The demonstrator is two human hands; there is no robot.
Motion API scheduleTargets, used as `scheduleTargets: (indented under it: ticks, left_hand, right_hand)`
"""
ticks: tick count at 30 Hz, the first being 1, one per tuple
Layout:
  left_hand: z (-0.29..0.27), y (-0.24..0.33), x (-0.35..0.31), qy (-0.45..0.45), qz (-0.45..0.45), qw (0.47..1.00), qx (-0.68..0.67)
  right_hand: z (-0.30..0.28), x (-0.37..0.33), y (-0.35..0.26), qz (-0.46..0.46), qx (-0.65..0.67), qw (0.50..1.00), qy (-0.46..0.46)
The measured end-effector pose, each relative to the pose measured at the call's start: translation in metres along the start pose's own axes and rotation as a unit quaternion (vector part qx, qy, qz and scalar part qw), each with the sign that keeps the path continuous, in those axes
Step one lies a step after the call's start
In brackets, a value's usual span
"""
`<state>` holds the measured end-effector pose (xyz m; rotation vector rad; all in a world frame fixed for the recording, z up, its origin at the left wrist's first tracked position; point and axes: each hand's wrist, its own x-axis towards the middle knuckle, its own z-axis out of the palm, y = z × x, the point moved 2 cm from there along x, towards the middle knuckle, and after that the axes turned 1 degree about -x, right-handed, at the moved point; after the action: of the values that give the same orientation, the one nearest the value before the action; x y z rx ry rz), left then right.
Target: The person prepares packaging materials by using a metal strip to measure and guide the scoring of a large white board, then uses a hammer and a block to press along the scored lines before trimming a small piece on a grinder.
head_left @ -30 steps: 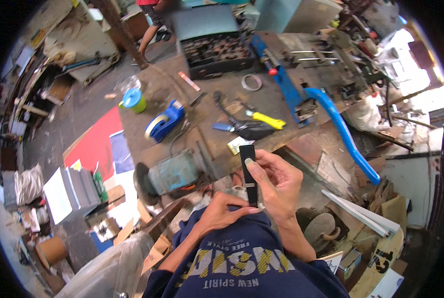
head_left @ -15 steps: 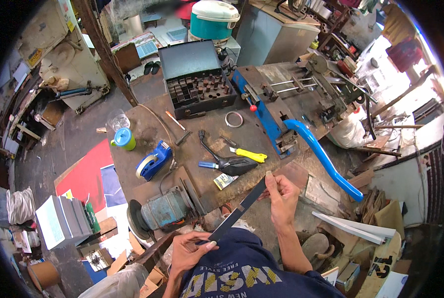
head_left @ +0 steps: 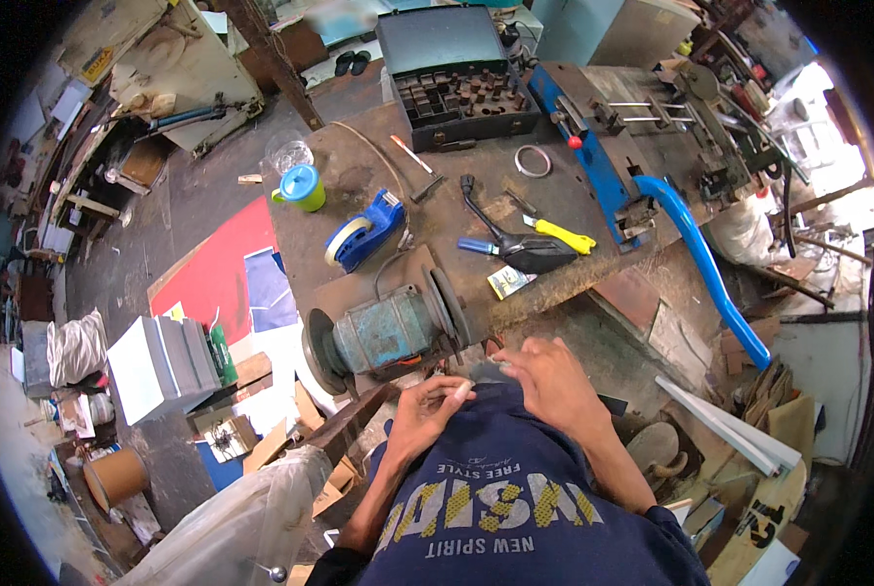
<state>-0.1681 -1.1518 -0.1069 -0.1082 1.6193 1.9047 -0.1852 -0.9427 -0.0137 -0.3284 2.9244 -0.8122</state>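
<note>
My left hand [head_left: 431, 414] is closed low in front of my dark blue shirt, thumb and fingers pinched together at one end of a flat dark strip. The right hand [head_left: 557, 389] is also closed on the strip, its fingers bent over it. Between the hands a greyish part of the strip shows faintly. A short dark end [head_left: 613, 403] sticks out beyond my right wrist; the rest is hidden. Just past my left hand stands a bench grinder [head_left: 386, 330] with a wheel at each side.
On the bench lie a blue tape dispenser [head_left: 366, 234], a yellow cutter knife [head_left: 561, 235], a hammer [head_left: 419, 168] and a lidded cup [head_left: 302, 188]. Behind them is an open tool case [head_left: 466, 107]. A blue lever [head_left: 705, 269] juts out at the right.
My view has shifted, so the bench sits higher and further right. Both hands have drawn in closer to my shirt, and the strip, held slanting in plain sight before, is now mostly hidden.
</note>
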Motion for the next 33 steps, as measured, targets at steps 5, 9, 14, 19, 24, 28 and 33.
scheduleTargets:
  ticks: [5, 9, 14, 19, 24, 28, 33]
  left_hand:
    - [-0.035, -0.022, -0.001, 0.078, -0.101, 0.964, -0.231]
    - [-0.047, -0.019, 0.019, 0.094, -0.135, 0.915, -0.367]
    - [-0.049, -0.012, 0.014, 0.131, -0.153, 0.893, -0.402]
    - [-0.046, -0.009, 0.015, 0.167, -0.128, 0.904, -0.372]
    - [-0.036, 0.003, 0.007, 0.152, -0.189, 0.923, -0.298]
    - [-0.033, -0.016, 0.004, -0.139, -0.148, 0.976, -0.072]
    - [0.080, 0.033, -0.005, -0.333, 0.008, 0.940, 0.068]
  right_hand:
    - [0.029, 0.004, 0.033, 0.096, 0.129, 0.987, 0.014]
    - [0.048, 0.008, 0.027, 0.064, 0.016, 0.996, 0.063]
    - [0.063, 0.014, 0.008, 0.006, -0.117, 0.990, 0.077]
    - [0.074, 0.012, -0.006, 0.011, -0.167, 0.983, 0.081]
    - [0.087, 0.003, -0.014, 0.030, -0.143, 0.985, 0.091]
    - [0.050, -0.018, -0.028, 0.040, 0.010, 0.974, 0.223]
    - [-0.018, -0.085, -0.022, 0.200, 0.356, 0.844, 0.348]
